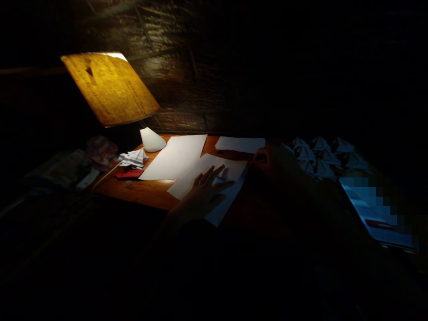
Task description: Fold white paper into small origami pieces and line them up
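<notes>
My left hand (204, 191) lies flat on a white sheet of paper (230, 171) on the wooden desk (140, 189), fingers stretched out and spread. In shadow at the sheet's right corner, my right hand (272, 162) is curled with the fingers drawn in; what they grip, if anything, is too dark to make out. A second white sheet (177, 156) lies to the left, and a third (239, 143) lies behind.
A lamp with a yellow shade (110, 87) and white base (152, 140) lights the desk's left side. Folded paper figures (133, 158) and a red item (129, 174) lie near it. Several folded paper pieces (321, 156) lie at the right. A lit screen (374, 207) glows far right.
</notes>
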Demonstrator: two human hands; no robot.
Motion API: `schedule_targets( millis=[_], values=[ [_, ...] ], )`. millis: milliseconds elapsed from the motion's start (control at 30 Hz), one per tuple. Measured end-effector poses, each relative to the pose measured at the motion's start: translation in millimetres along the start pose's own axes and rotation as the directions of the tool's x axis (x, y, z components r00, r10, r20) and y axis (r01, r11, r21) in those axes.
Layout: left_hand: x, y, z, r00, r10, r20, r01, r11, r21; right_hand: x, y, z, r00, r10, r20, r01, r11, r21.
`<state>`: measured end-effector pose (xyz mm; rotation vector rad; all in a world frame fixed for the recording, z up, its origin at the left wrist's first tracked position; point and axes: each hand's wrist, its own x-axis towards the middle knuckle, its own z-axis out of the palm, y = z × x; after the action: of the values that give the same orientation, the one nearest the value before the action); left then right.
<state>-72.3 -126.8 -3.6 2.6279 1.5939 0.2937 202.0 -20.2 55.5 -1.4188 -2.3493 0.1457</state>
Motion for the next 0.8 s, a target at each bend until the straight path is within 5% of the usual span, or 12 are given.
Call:
schedule_targets(
  millis=[333, 567, 800],
  values=[
    [3.2, 5.2, -3.9, 1.000, -0.023, 0.002, 0.023, 0.998, -0.057, 7.6, 8.3, 25.7, 0.987, -0.100, 0.125, 0.090, 0.993, 0.081],
    [2.4, 5.4, -3.1, 0.999, -0.031, -0.019, 0.030, 0.997, -0.067, 3.0, 1.5, 17.4, 0.993, -0.117, 0.027, 0.112, 0.984, 0.135],
    [1.3, 7.8, -5.8, 0.998, -0.052, -0.047, 0.046, 0.993, -0.111, 4.3, 5.7, 22.4, 0.979, -0.141, 0.147, 0.125, 0.985, 0.116]
  ],
)
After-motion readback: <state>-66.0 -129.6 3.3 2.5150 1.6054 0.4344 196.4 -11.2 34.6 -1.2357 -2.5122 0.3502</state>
